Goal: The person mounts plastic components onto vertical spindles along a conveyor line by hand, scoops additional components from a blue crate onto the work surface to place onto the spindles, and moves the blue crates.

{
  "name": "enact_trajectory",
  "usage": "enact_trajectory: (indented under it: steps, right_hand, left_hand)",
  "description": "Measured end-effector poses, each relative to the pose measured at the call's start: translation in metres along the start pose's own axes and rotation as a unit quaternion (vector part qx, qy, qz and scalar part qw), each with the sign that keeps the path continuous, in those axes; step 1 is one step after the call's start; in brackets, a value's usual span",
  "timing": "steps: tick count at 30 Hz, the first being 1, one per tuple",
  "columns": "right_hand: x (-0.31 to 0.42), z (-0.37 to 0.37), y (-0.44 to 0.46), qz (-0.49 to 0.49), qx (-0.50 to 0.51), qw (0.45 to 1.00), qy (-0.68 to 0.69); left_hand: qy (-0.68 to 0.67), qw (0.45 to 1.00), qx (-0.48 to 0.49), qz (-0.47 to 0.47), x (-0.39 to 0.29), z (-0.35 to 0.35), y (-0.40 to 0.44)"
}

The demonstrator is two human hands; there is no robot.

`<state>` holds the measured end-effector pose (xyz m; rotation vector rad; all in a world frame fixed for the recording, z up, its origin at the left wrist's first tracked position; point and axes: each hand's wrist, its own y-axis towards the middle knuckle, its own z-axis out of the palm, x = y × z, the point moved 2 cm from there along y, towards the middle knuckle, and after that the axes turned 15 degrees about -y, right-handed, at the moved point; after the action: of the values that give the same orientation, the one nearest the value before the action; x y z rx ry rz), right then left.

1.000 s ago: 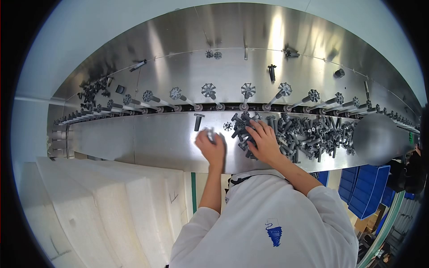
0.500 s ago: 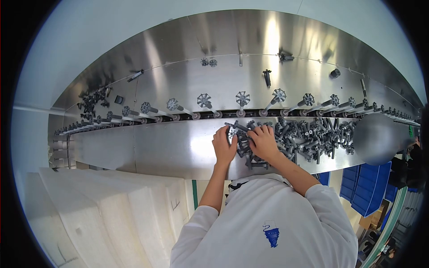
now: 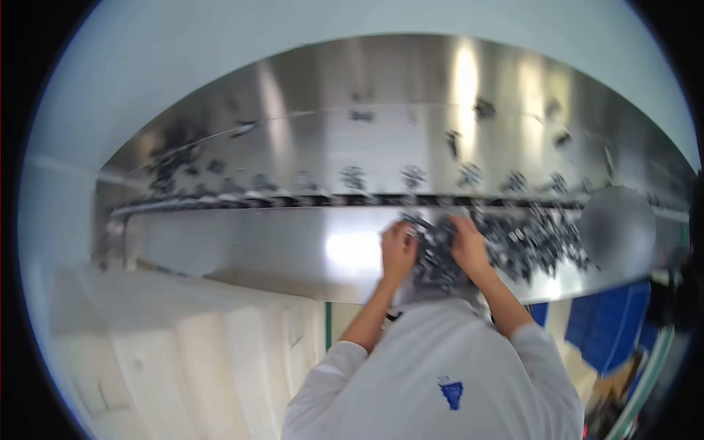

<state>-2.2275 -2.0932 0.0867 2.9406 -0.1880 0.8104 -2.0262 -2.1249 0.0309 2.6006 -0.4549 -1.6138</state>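
A heap of dark grey plastic parts lies on the near metal surface, with more of them between my hands. My left hand is at the left edge of the heap, fingers curled around something small that blur hides. On the other side, my right hand touches the parts with bent fingers; what it grips, if anything, cannot be made out. Beyond both hands runs a row of upright pins with star-shaped grey heads along a dark slot.
Loose dark parts lie on the far metal panel at the left, a few others across its back. White blocks stand at the lower left. Blue bins are at the lower right. A round blurred grey shape covers the right end.
Both hands have moved right in the view, and the view itself has shifted and blurred. The single parts lying left of the heap a second ago no longer show there.
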Motion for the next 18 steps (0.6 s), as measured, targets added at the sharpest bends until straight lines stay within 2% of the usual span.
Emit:
enact_trajectory:
  steps: [1, 2, 3, 5, 6, 7, 9, 10, 13, 15, 17, 18]
  right_hand:
    - [-0.007, 0.002, -0.007, -0.02, -0.028, 0.999, -0.001]
    - [-0.02, 0.007, -0.015, 0.03, -0.004, 0.999, 0.018]
    - [-0.022, 0.0, -0.021, 0.063, -0.014, 0.995, 0.076]
    - [-0.038, -0.003, -0.029, 0.127, 0.004, 0.976, 0.178]
    - [-0.05, 0.007, -0.032, 0.122, -0.024, 0.961, 0.247]
    - [-0.06, 0.006, -0.036, 0.127, -0.018, 0.946, 0.299]
    - [-0.061, 0.008, -0.038, 0.149, -0.026, 0.925, 0.347]
    - [-0.063, 0.008, -0.037, 0.148, -0.026, 0.923, 0.353]
    - [-0.065, 0.005, -0.044, 0.147, -0.028, 0.92, 0.361]
    - [-0.071, 0.007, -0.045, 0.133, -0.03, 0.923, 0.359]
    - [-0.077, 0.003, -0.05, 0.124, -0.041, 0.92, 0.37]
    - [-0.078, 0.0, -0.052, 0.134, -0.035, 0.926, 0.352]
  left_hand:
    - [-0.012, 0.999, -0.026, 0.02, 0.002, 0.002, -0.01]
    - [-0.021, 0.999, -0.039, -0.007, -0.003, 0.005, -0.017]
    - [-0.029, 0.998, -0.038, -0.029, 0.007, 0.009, -0.02]
    - [-0.047, 0.994, -0.07, -0.073, -0.018, 0.004, -0.022]
    - [-0.04, 0.992, -0.047, -0.112, -0.023, 0.002, -0.021]
    - [-0.03, 0.993, -0.063, -0.092, -0.009, 0.012, -0.023]
    - [-0.173, 0.956, -0.108, -0.212, -0.01, 0.009, -0.021]
    - [-0.2, 0.945, -0.156, -0.208, 0.0, 0.015, -0.021]
    - [-0.338, 0.903, -0.144, -0.221, 0.052, 0.035, -0.023]
    - [-0.338, 0.882, -0.113, -0.308, 0.042, 0.021, -0.02]
    - [-0.424, 0.812, -0.172, -0.363, 0.03, 0.016, -0.022]
    - [-0.44, 0.799, -0.214, -0.35, 0.035, 0.017, -0.024]
